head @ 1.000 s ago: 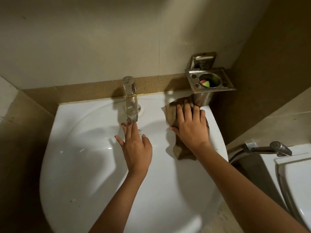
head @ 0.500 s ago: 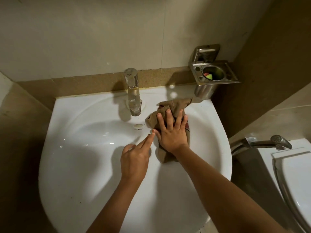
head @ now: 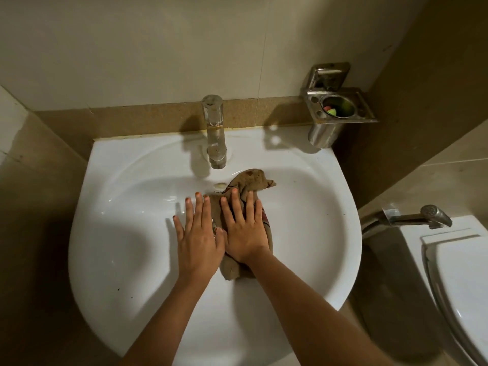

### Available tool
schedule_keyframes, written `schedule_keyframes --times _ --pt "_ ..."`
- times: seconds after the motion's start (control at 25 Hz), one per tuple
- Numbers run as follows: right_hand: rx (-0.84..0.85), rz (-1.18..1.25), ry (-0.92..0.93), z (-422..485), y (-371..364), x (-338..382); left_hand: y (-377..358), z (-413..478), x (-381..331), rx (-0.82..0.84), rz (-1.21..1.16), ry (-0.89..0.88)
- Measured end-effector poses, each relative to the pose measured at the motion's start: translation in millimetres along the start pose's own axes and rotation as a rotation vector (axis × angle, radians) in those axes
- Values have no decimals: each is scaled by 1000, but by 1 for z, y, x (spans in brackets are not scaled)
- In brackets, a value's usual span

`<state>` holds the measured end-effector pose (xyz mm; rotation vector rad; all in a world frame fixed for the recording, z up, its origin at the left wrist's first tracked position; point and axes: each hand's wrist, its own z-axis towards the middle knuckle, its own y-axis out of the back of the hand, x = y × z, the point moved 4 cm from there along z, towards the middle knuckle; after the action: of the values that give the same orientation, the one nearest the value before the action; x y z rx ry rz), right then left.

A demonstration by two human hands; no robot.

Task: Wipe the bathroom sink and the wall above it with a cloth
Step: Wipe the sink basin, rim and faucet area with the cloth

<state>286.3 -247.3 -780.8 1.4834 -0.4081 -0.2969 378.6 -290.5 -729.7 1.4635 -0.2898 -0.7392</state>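
My right hand [head: 244, 233] lies flat on the brown cloth [head: 253, 180], fingers straight and a little spread, the palm pressing it against the inner slope of the white sink [head: 126, 233]. It grips nothing; the cloth is only pinned under my palm and fingers.

The cloth sits in the bowl just in front of the tap [head: 215, 136] and slightly to its right. One crumpled end pokes out past my fingertips toward the tap's spout. The other end bunches out from under my wrist, on the side away from the tap.

My left hand [head: 196, 239] is flat too, fingers straight and close together, resting on bare porcelain directly in front of the tap and right beside the right hand. Its thumb side touches the cloth's left edge, and it holds nothing either.

A small overflow hole [head: 220, 185] shows just below the tap's spout, between the spout and my left fingertips. Behind the tap a brown tile strip [head: 132, 120] runs along the sink's back rim, and above that rises the pale wall [head: 158, 48].

To the right of the tap, fixed at the wall, is a metal holder [head: 338, 109] with a cup that has something green and red inside. Farther right of the tap and nearer to me, a metal hand sprayer [head: 422, 219] sits just beside the white toilet [head: 462, 273]. A few dark specks dot the sink's rim.
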Motion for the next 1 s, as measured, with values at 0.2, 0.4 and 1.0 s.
schedule_keyframes --times 0.2,0.4,1.0 --pt "-105 -108 -282 4 26 -56 1 -6 -28 1 -47 -117" --pt "-24 -359 -222 -10 65 -108 6 -6 -77 141 -128 -156" --pt "220 -80 -682 -76 131 -140 29 -33 -142 459 -166 56"
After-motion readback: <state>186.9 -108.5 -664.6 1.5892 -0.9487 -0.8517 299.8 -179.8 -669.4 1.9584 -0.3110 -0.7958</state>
